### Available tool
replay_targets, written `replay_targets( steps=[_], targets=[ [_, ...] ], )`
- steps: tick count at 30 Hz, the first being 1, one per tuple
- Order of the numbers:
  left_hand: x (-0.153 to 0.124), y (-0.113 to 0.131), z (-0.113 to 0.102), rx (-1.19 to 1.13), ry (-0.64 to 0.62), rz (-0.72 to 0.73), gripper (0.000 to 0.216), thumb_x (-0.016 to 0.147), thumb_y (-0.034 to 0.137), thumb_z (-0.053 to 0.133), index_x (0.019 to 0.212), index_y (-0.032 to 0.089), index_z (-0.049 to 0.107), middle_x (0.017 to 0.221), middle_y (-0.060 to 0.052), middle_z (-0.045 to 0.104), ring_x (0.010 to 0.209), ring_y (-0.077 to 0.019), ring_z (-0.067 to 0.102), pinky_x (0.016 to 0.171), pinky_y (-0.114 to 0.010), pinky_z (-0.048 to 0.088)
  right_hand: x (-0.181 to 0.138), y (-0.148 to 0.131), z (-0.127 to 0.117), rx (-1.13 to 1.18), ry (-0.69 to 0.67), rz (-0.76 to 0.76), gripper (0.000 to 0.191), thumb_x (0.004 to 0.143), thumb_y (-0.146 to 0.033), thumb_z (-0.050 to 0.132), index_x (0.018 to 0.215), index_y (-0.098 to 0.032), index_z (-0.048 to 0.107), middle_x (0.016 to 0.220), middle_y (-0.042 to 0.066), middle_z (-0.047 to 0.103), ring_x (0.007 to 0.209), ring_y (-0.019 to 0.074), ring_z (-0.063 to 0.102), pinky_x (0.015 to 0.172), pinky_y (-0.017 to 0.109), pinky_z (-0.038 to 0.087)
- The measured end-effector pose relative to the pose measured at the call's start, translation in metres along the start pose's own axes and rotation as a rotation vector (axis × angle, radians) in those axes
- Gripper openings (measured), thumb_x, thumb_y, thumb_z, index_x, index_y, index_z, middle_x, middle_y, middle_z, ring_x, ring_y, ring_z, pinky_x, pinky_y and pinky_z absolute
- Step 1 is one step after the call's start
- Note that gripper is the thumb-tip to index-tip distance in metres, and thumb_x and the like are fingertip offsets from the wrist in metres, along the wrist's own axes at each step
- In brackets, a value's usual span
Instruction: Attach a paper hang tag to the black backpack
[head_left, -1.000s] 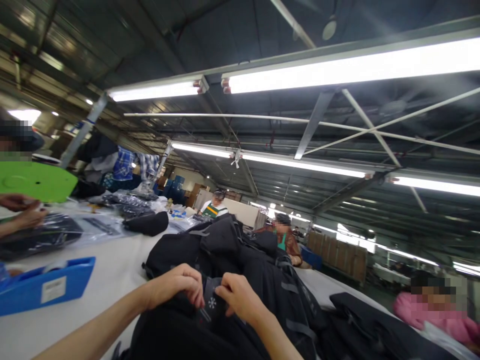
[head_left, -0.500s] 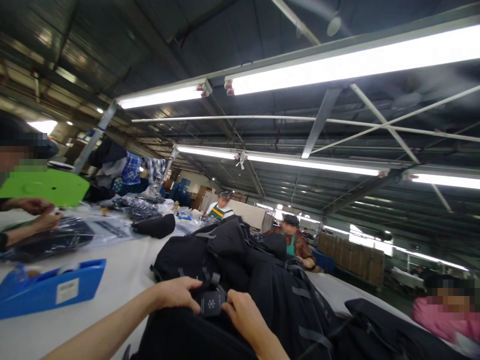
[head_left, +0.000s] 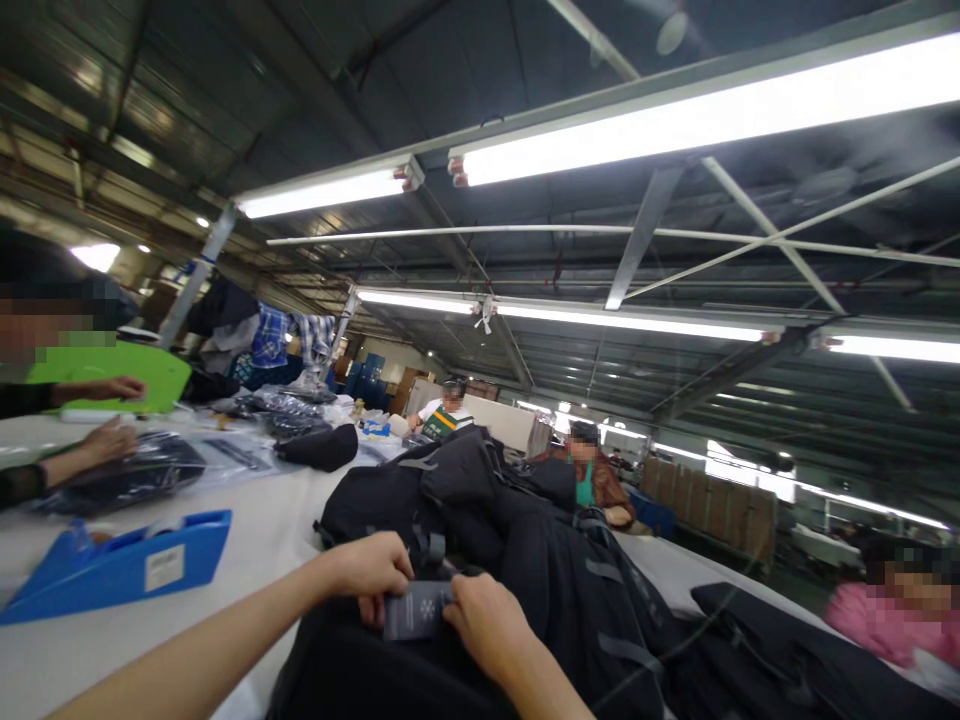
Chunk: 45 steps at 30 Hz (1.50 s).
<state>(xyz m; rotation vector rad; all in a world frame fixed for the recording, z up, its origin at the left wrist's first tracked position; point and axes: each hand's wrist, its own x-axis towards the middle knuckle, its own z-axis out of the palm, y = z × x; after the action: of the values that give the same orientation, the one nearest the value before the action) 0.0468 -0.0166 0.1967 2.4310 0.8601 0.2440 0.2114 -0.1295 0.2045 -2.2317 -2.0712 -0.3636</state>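
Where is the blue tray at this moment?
The blue tray lies on the white table, low on the left, left of the left hand and the black garments.

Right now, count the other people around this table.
4: one person far left, one at the far end, one behind the black bags, one far right. More may be hidden.

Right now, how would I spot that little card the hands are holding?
Find the long white table with the heap of black bags. At its near end, the left hand and right hand pinch a small dark tag. Only it has a white snowflake mark.
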Motion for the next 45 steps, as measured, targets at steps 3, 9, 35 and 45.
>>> replay_targets(
  steps=[3, 9, 35, 45],
  targets=[
    [0.028, -0.016, 0.002, 0.06, 0.122, 0.027, 0.025, 0.091, 0.031, 0.061, 0.073, 0.013, 0.062, 0.059, 0.004, 0.056, 0.055, -0.0122, 0.058, 0.059, -0.026, 0.051, 0.023, 0.003, -0.001, -0.011, 0.0, -0.016, 0.021, 0.093, -0.019, 0.057, 0.107, -0.015, 0.073, 0.109, 0.018, 0.074, 0.105, 0.0329, 0.07, 0.085, 0.037, 0.055],
    [0.037, -0.036, 0.015, 0.139, 0.27, 0.148, 0.016, 0.076, 0.023, 0.071, 0.063, 0.017, 0.064, 0.065, -0.001, 0.065, 0.078, -0.021, 0.065, 0.082, -0.036, 0.052, 0.041, 0.006, 0.021, -0.058, -0.099, -0.065, 0.023, 0.08, -0.006, 0.067, 0.097, -0.017, 0.078, 0.099, 0.021, 0.076, 0.095, 0.0368, 0.073, 0.075, 0.038, 0.057],
    [0.066, -0.039, 0.023, -0.645, 0.169, 0.333, 0.027, 0.063, 0.026, 0.06, 0.084, 0.014, 0.071, 0.07, -0.001, 0.071, 0.061, -0.0132, 0.059, 0.056, -0.02, 0.044, 0.071, 0.044, 0.089, 1.186, 0.279, -0.123, 0.013, 0.075, -0.031, 0.059, 0.083, -0.021, 0.057, 0.071, -0.001, 0.063, 0.066, 0.0185, 0.06, 0.056, 0.026, 0.045],
    [0.051, -0.03, 0.027, -0.668, 0.195, 0.255, 0.037, 0.061, 0.021, 0.061, 0.097, 0.016, 0.058, 0.067, 0.003, 0.068, 0.063, -0.0131, 0.06, 0.066, -0.022, 0.044, 0.072, 0.048, 0.121, 1.246, 0.352, -0.133, 0.017, 0.078, -0.036, 0.066, 0.071, -0.022, 0.06, 0.067, -0.001, 0.062, 0.066, 0.0185, 0.059, 0.066, 0.028, 0.045]
  ],
)
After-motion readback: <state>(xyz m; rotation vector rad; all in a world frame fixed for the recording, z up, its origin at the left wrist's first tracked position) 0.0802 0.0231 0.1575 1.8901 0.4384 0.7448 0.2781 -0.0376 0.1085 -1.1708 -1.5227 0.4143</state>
